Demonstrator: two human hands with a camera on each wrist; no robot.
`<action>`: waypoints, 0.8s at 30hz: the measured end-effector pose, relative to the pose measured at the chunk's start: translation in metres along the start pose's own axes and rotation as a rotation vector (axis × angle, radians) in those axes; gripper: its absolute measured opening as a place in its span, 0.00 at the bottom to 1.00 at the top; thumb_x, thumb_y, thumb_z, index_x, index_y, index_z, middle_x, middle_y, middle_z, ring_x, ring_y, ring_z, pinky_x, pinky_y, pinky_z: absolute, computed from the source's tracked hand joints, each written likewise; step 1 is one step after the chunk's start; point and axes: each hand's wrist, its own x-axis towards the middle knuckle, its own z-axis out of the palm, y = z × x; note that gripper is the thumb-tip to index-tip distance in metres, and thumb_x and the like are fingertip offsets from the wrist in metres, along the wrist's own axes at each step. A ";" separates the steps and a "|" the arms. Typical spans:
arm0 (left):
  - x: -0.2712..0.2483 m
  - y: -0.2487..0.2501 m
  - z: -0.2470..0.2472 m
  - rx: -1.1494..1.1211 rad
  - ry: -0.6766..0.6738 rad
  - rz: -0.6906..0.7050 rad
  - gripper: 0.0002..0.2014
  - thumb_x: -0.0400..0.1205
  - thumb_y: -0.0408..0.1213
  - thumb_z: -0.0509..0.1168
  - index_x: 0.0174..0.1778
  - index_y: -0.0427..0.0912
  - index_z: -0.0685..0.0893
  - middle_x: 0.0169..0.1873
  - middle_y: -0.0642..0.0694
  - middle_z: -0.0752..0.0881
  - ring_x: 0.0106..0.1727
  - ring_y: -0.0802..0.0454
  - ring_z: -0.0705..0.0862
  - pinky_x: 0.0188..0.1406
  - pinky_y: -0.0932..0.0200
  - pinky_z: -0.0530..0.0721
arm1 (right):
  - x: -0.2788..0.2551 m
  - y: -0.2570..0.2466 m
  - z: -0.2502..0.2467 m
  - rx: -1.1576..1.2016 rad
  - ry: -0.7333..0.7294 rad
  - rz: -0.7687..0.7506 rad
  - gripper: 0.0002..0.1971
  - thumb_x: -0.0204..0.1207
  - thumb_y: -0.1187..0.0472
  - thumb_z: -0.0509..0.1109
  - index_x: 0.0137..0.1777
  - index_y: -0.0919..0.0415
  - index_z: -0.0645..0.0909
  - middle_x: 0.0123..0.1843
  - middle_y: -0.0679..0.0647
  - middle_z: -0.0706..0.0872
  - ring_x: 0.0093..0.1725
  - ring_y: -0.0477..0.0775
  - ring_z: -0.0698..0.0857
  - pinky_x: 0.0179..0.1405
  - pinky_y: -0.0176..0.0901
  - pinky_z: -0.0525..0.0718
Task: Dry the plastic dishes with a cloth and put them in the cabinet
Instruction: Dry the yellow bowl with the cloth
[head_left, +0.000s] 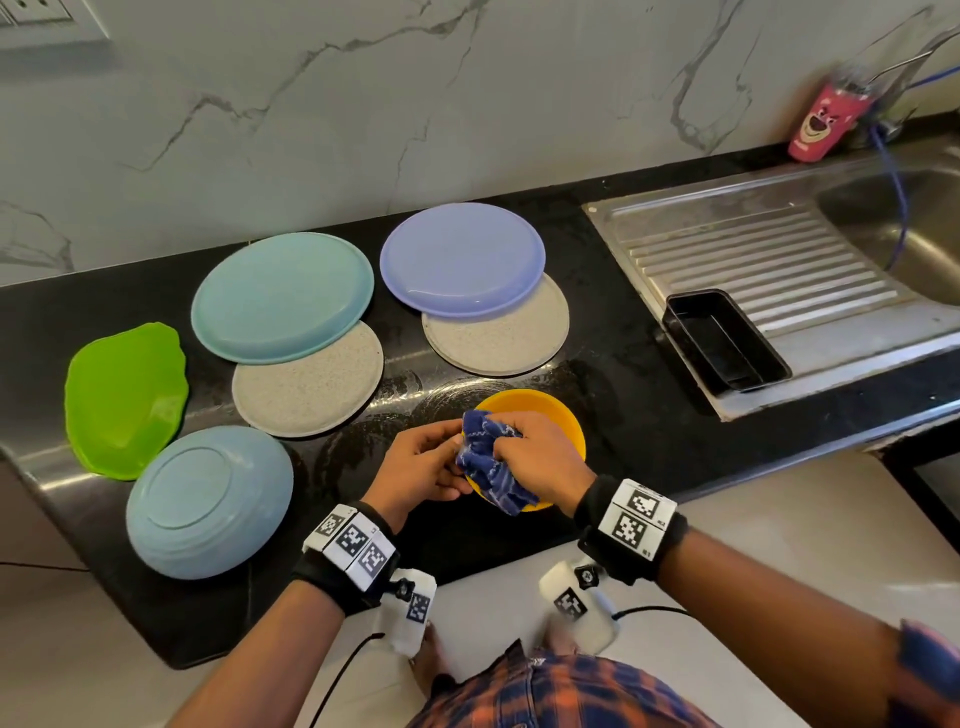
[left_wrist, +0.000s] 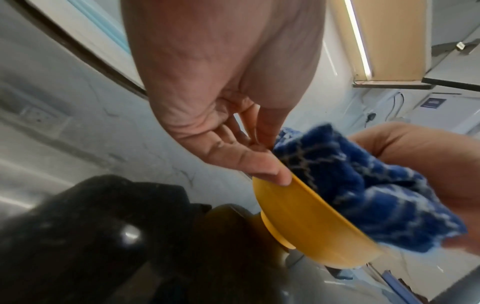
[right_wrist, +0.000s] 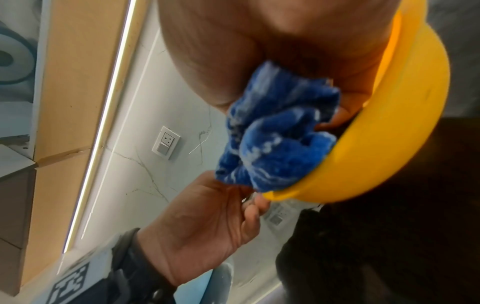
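Gripping round yellow plastic bowl (head_left: 563, 421) rim, L hand (head_left: 421, 470); R hand (head_left: 540, 457) clutching crumpled blue terry cloth (head_left: 488, 457) inside

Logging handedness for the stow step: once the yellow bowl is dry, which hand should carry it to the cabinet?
Probably left. The left hand already grips the yellow bowl at its rim, while the right hand is occupied by the blue cloth.

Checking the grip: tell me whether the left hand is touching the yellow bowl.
Touching. The left wrist view shows the left hand with a fingertip pressed on the yellow bowl at its rim, no gap between them.
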 end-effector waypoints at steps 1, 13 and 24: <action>-0.001 -0.001 0.000 -0.001 0.003 0.005 0.10 0.88 0.37 0.63 0.62 0.48 0.87 0.31 0.43 0.88 0.26 0.54 0.86 0.25 0.65 0.84 | -0.001 -0.002 -0.002 -0.005 -0.032 0.006 0.08 0.68 0.66 0.61 0.29 0.58 0.75 0.28 0.58 0.79 0.30 0.56 0.73 0.34 0.55 0.70; 0.006 0.003 0.000 0.081 0.049 0.091 0.09 0.88 0.35 0.63 0.57 0.46 0.88 0.34 0.44 0.89 0.25 0.53 0.84 0.23 0.65 0.82 | 0.006 -0.010 -0.026 -0.212 -0.164 -0.038 0.09 0.69 0.62 0.63 0.36 0.67 0.83 0.35 0.68 0.83 0.31 0.55 0.75 0.37 0.60 0.79; 0.025 0.002 -0.014 0.443 0.173 0.235 0.07 0.73 0.48 0.69 0.44 0.55 0.90 0.35 0.52 0.91 0.38 0.54 0.90 0.45 0.50 0.89 | 0.006 -0.020 -0.018 -0.459 -0.402 -0.186 0.09 0.73 0.61 0.64 0.37 0.54 0.85 0.33 0.57 0.85 0.30 0.54 0.76 0.34 0.51 0.75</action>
